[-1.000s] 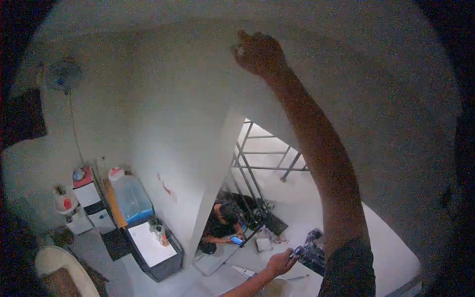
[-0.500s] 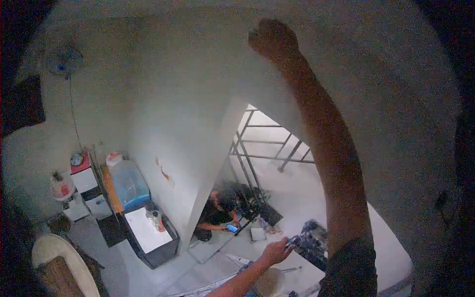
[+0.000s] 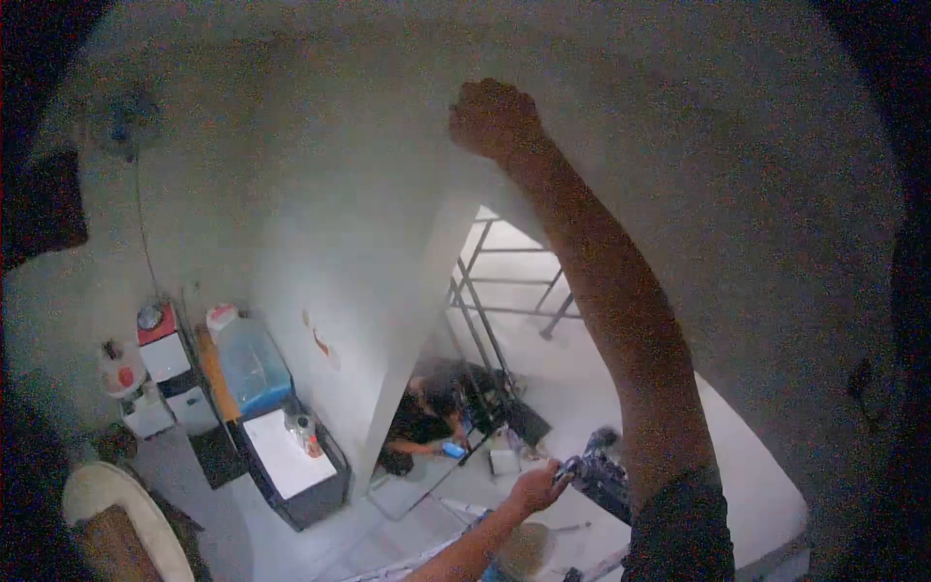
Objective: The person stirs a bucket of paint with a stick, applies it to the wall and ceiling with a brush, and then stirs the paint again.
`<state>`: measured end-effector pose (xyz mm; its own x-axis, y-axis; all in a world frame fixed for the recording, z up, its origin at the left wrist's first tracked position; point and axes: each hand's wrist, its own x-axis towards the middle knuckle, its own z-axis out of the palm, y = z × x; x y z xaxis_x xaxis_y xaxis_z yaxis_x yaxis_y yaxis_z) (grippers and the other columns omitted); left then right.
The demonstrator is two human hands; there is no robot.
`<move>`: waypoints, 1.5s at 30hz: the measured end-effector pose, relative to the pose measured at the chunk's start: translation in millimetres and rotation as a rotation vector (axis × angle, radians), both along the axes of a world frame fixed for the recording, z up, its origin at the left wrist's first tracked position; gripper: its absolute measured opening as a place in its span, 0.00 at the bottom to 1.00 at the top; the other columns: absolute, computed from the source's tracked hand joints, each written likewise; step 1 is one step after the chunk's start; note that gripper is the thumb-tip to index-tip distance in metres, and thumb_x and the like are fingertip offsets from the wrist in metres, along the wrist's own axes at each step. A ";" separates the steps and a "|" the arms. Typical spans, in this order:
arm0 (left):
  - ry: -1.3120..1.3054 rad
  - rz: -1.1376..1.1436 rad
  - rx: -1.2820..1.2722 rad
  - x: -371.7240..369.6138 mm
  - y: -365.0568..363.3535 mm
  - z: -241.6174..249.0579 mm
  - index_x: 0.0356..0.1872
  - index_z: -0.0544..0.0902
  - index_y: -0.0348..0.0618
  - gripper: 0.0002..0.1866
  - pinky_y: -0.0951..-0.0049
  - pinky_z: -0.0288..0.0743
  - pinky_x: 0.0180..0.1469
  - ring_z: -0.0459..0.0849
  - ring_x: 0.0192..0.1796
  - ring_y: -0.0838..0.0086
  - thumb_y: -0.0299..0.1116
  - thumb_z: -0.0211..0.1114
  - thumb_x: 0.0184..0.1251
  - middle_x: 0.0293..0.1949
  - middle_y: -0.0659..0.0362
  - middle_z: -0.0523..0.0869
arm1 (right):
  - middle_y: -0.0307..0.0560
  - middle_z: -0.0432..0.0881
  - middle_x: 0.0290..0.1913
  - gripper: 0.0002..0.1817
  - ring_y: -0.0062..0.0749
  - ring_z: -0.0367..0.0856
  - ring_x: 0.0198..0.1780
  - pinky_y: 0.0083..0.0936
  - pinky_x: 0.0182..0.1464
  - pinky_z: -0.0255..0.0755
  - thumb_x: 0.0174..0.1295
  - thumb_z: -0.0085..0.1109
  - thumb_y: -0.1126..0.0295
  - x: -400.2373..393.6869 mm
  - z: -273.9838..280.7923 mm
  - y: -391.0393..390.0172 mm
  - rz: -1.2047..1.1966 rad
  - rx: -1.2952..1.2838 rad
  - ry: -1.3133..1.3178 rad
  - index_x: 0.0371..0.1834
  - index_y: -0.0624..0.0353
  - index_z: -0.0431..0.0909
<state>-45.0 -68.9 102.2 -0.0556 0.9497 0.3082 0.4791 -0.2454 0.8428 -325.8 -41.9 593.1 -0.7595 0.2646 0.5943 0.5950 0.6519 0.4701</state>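
My right hand (image 3: pixel 495 118) is raised high against the wall (image 3: pixel 369 126), its fingers curled; whether something small is inside them is hidden. Lower down, my left hand (image 3: pixel 539 485) is closed around a small dark object with a metallic glint, too unclear to name. It is held beside a dark, white-smeared item (image 3: pixel 599 475). Below that hand is a round tan container (image 3: pixel 524 551) with a stick-like handle at its right.
Through the triangular opening, a seated person (image 3: pixel 422 422) holds a lit phone (image 3: pixel 453 450) near metal railings (image 3: pixel 475 310). At left are a black cabinet (image 3: pixel 335 490) with bottles (image 3: pixel 305 434), a blue clear bin (image 3: pixel 252 364), a pale round-backed chair (image 3: pixel 145 504) and a wall fan (image 3: pixel 126 121).
My right hand has moved left and down along the wall. My left hand has shifted slightly left and up, still closed on its object.
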 end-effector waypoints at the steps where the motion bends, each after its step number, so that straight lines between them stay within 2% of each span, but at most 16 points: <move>1: -0.021 0.000 0.029 1.0 -0.1 -4.5 0.47 0.71 0.40 0.24 0.46 0.74 0.36 0.83 0.35 0.42 0.55 0.50 0.71 0.28 0.40 0.83 | 0.58 0.83 0.43 0.21 0.51 0.83 0.45 0.50 0.51 0.76 0.62 0.51 0.54 -2.2 4.0 1.4 0.023 0.011 0.035 0.47 0.59 0.79; 2: -0.052 -0.005 0.048 7.6 -1.5 -11.3 0.47 0.70 0.40 0.25 0.45 0.74 0.37 0.83 0.36 0.42 0.55 0.50 0.71 0.29 0.39 0.83 | 0.58 0.83 0.43 0.21 0.51 0.83 0.45 0.50 0.51 0.76 0.62 0.51 0.54 -0.6 8.9 7.0 0.022 0.014 0.035 0.47 0.59 0.79; 4: -0.045 0.002 0.056 9.0 0.5 -13.8 0.48 0.70 0.40 0.25 0.45 0.74 0.37 0.83 0.36 0.42 0.55 0.51 0.71 0.30 0.40 0.83 | 0.57 0.83 0.42 0.22 0.50 0.82 0.45 0.50 0.49 0.75 0.63 0.49 0.52 4.9 28.2 29.7 0.245 0.362 0.219 0.46 0.60 0.79; 8: -0.046 0.004 0.093 6.9 -4.6 -10.4 0.49 0.70 0.40 0.24 0.47 0.74 0.37 0.82 0.35 0.42 0.54 0.52 0.71 0.30 0.41 0.83 | 0.57 0.82 0.40 0.24 0.49 0.82 0.45 0.49 0.48 0.76 0.64 0.48 0.50 33.8 17.5 50.5 0.090 0.356 0.220 0.45 0.62 0.78; 10: -0.074 -0.004 0.126 4.2 -7.7 -4.3 0.49 0.71 0.40 0.24 0.48 0.74 0.37 0.82 0.34 0.42 0.54 0.52 0.71 0.29 0.42 0.83 | 0.58 0.82 0.38 0.23 0.50 0.83 0.41 0.48 0.46 0.77 0.64 0.50 0.52 34.4 -14.8 32.5 -0.088 0.217 -0.071 0.44 0.63 0.79; 13: -0.042 0.020 0.078 4.0 -10.4 0.9 0.47 0.72 0.41 0.23 0.49 0.75 0.37 0.82 0.34 0.43 0.53 0.52 0.71 0.29 0.43 0.83 | 0.59 0.83 0.40 0.22 0.52 0.84 0.39 0.48 0.45 0.78 0.63 0.52 0.54 27.1 -58.7 4.2 -0.092 0.078 -0.214 0.45 0.64 0.78; 17: -0.005 0.041 0.056 2.9 -10.6 3.8 0.46 0.72 0.41 0.22 0.49 0.75 0.38 0.82 0.35 0.44 0.53 0.52 0.71 0.30 0.42 0.83 | 0.60 0.83 0.43 0.23 0.53 0.85 0.39 0.48 0.46 0.79 0.63 0.52 0.54 14.3 -23.4 0.7 -0.042 0.107 -0.036 0.50 0.63 0.77; 19: -0.057 0.024 0.086 5.5 -11.4 -0.7 0.46 0.71 0.41 0.23 0.48 0.75 0.38 0.82 0.35 0.44 0.53 0.51 0.71 0.30 0.41 0.83 | 0.62 0.82 0.45 0.24 0.54 0.84 0.44 0.48 0.50 0.77 0.63 0.52 0.53 10.7 0.4 21.5 0.199 0.292 0.173 0.53 0.62 0.75; 23: -0.066 0.038 0.081 -0.2 -18.9 8.4 0.46 0.71 0.41 0.23 0.48 0.75 0.38 0.82 0.35 0.43 0.54 0.50 0.72 0.30 0.41 0.82 | 0.61 0.82 0.45 0.25 0.55 0.82 0.47 0.49 0.53 0.75 0.63 0.53 0.53 8.7 29.4 61.3 0.192 0.333 0.200 0.55 0.60 0.74; 26: -0.078 0.011 0.023 5.4 -14.6 -2.5 0.46 0.71 0.42 0.23 0.48 0.75 0.38 0.82 0.36 0.44 0.55 0.50 0.72 0.31 0.40 0.82 | 0.62 0.81 0.46 0.25 0.56 0.80 0.49 0.49 0.55 0.74 0.62 0.54 0.54 22.4 -0.8 56.6 0.219 0.170 0.207 0.55 0.61 0.74; 28: -0.067 0.009 0.075 5.5 -10.1 -5.1 0.46 0.72 0.42 0.23 0.48 0.75 0.38 0.82 0.36 0.44 0.55 0.49 0.72 0.30 0.40 0.82 | 0.63 0.80 0.48 0.25 0.56 0.80 0.49 0.48 0.56 0.74 0.63 0.52 0.55 23.2 -30.7 40.3 0.038 0.063 -0.077 0.55 0.63 0.75; 33: -0.044 0.070 0.103 6.6 -10.2 0.0 0.47 0.72 0.42 0.23 0.47 0.74 0.38 0.82 0.36 0.43 0.54 0.50 0.72 0.29 0.41 0.82 | 0.60 0.82 0.42 0.20 0.53 0.82 0.47 0.47 0.51 0.77 0.55 0.57 0.56 2.3 -64.6 35.1 0.063 0.024 -0.268 0.44 0.60 0.80; 36: -0.038 0.073 0.148 17.3 -1.0 -21.4 0.48 0.72 0.41 0.22 0.46 0.74 0.39 0.82 0.36 0.42 0.52 0.51 0.72 0.30 0.41 0.82 | 0.67 0.80 0.40 0.20 0.55 0.82 0.43 0.49 0.49 0.77 0.62 0.52 0.59 2.7 -29.1 11.9 0.159 0.090 0.100 0.48 0.65 0.76; 39: -0.119 0.037 0.254 21.8 11.5 -37.7 0.49 0.72 0.39 0.24 0.45 0.74 0.42 0.81 0.38 0.41 0.53 0.49 0.72 0.31 0.39 0.82 | 0.67 0.80 0.39 0.20 0.55 0.82 0.42 0.49 0.48 0.77 0.62 0.51 0.59 2.6 -27.9 57.2 0.323 0.263 0.214 0.48 0.65 0.76; 42: 0.001 -0.033 0.173 19.4 14.4 -41.5 0.48 0.72 0.37 0.25 0.45 0.74 0.42 0.81 0.39 0.40 0.54 0.48 0.73 0.32 0.37 0.82 | 0.59 0.82 0.42 0.21 0.55 0.82 0.46 0.47 0.46 0.78 0.56 0.57 0.60 15.5 -70.8 70.1 0.157 -0.016 0.014 0.48 0.63 0.75; 45: -0.032 0.065 0.193 22.7 10.2 -35.8 0.48 0.71 0.36 0.26 0.44 0.74 0.42 0.81 0.39 0.40 0.54 0.48 0.73 0.33 0.36 0.81 | 0.58 0.82 0.44 0.22 0.56 0.81 0.47 0.49 0.47 0.77 0.55 0.58 0.59 30.4 -134.9 69.6 0.119 0.000 -0.065 0.49 0.63 0.75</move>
<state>-22.4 -58.7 66.4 -0.1276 0.8672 0.4813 0.4730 -0.3733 0.7980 -295.4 27.7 458.1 -0.8221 0.1704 0.5433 0.4822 0.7158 0.5051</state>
